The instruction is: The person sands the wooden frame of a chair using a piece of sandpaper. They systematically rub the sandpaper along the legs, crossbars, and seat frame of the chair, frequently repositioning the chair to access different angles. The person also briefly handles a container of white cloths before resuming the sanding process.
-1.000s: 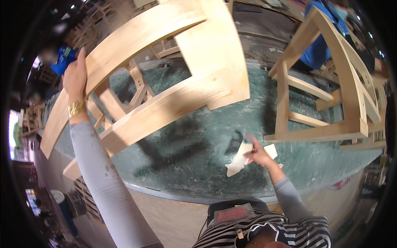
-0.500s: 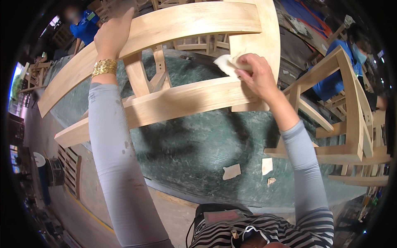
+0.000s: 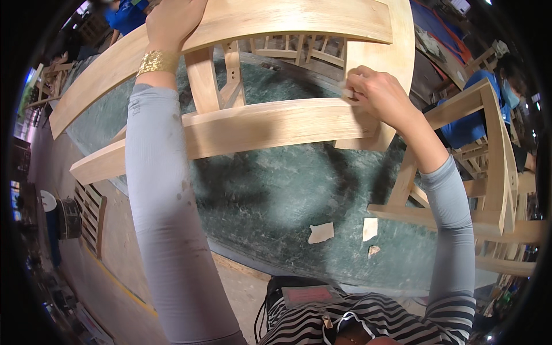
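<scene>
Over the green table (image 3: 276,187): a pale wooden frame (image 3: 276,122) occupies the middle and upper part of the view; its curved upper rail (image 3: 299,20) and its straighter lower rail (image 3: 241,131) both reach a broad end panel (image 3: 376,54) at the right.
Left hand (image 3: 173,26): it lies on the curved upper rail; the fingertips go out of the view at the top, so one cannot tell how they are closed.
Right hand (image 3: 382,95): it is at the inner edge of the panel, near the end of the lower rail; its fingers are bent and closed on a small pale piece (image 3: 347,92), of which only a blurred edge is visible.
Loose scraps (image 3: 321,233): three cream-coloured ones lie apart from each other on the table.
Second frame (image 3: 493,172): also wooden, it stands at the right, partly hidden by the right forearm.
Sleeves (image 3: 158,167): both are grey, the left one with dark stains; a gold-coloured bracelet (image 3: 158,61) is around the left wrist.
Beyond the table: a person in blue (image 3: 460,129) is partly behind the second frame.
</scene>
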{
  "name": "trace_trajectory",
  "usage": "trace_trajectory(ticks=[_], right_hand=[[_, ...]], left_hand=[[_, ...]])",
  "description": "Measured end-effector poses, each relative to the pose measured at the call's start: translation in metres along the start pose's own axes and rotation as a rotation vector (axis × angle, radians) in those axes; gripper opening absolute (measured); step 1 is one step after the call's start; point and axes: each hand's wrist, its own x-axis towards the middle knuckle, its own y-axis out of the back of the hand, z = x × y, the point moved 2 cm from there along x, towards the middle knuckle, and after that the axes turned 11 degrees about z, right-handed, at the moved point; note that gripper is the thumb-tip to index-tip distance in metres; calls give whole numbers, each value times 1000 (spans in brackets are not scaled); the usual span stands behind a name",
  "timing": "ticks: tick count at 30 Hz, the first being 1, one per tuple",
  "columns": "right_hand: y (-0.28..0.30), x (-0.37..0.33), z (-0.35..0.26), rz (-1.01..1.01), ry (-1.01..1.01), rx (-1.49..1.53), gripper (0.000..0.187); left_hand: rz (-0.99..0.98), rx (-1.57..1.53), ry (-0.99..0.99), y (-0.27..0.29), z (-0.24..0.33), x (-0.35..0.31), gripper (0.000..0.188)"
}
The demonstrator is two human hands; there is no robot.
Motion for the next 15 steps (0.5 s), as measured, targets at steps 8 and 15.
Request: trace_trajectory(ticks=[8, 15], right_hand=[[-13, 8, -4, 60, -8, 100, 9], [-11, 5, -1, 3, -22, 70, 7]], left_hand=[[55, -3, -41, 0, -2, -1, 62], [58, -13, -69, 0, -1, -1, 61]])
